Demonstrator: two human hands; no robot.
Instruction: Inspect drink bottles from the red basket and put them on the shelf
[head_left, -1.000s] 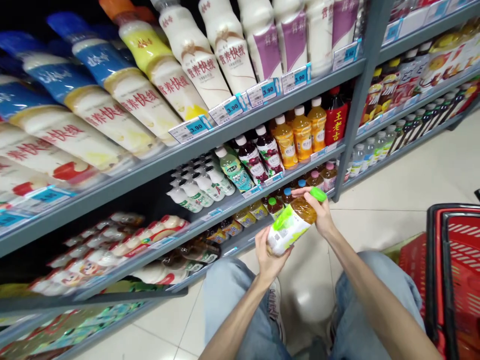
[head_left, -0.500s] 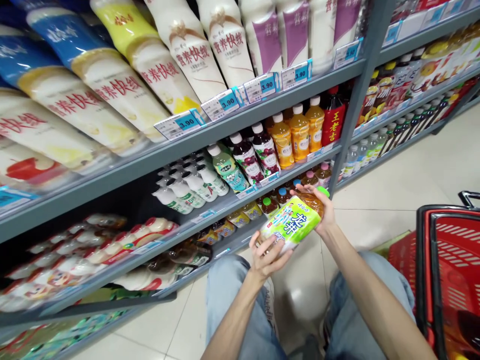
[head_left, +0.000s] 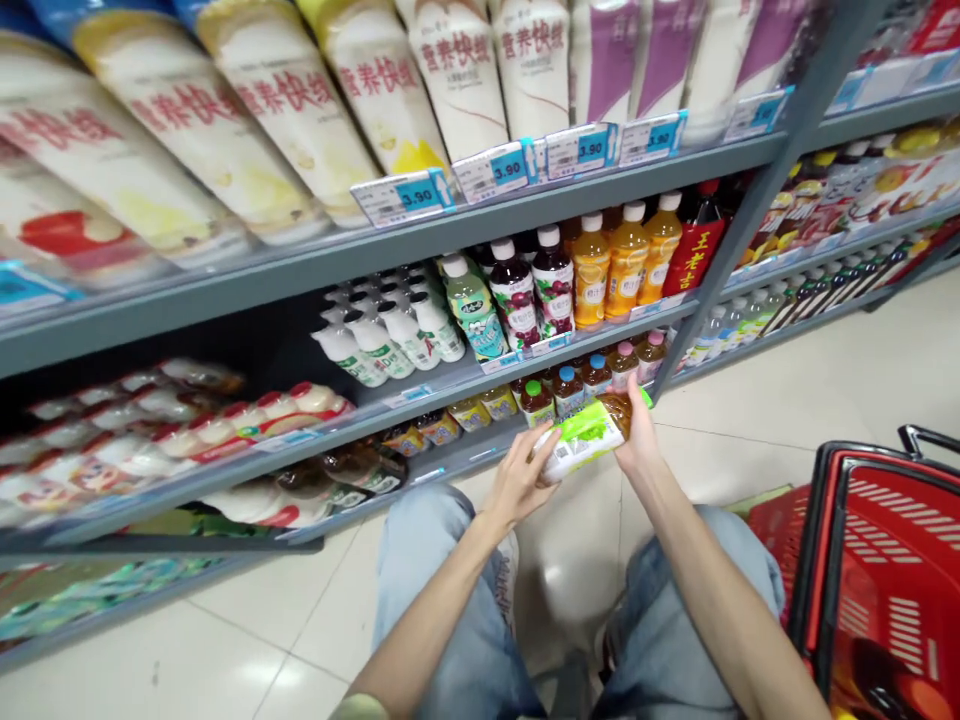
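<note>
The left hand is curled narrow around the base end of a bottle of brown drink, its fingers bent over the white-and-green label. The right hand holds the same bottle at the neck end, close to the green cap; some of its fingers are hidden, so how tightly they close is unclear. The bottle lies on a slant between the two hands, cap end to the right and a little higher, in the air before the front edge of the bottom shelf, toward that shelf's right end.

Just beyond it, along that edge, stand a green-capped bottle, blue-capped bottles and pink-capped bottles. On the middle shelf, toward its right end, come small white bottles, a teal-labelled bottle, purple juice bottles, orange juice bottles and a red-labelled bottle. Large white bottles fill the top shelf above price tags on its front edge.

Below the hands are the person's jeans and the tiled floor. Beside the right knee is a red basket with a dark, orange-capped bottle inside.
</note>
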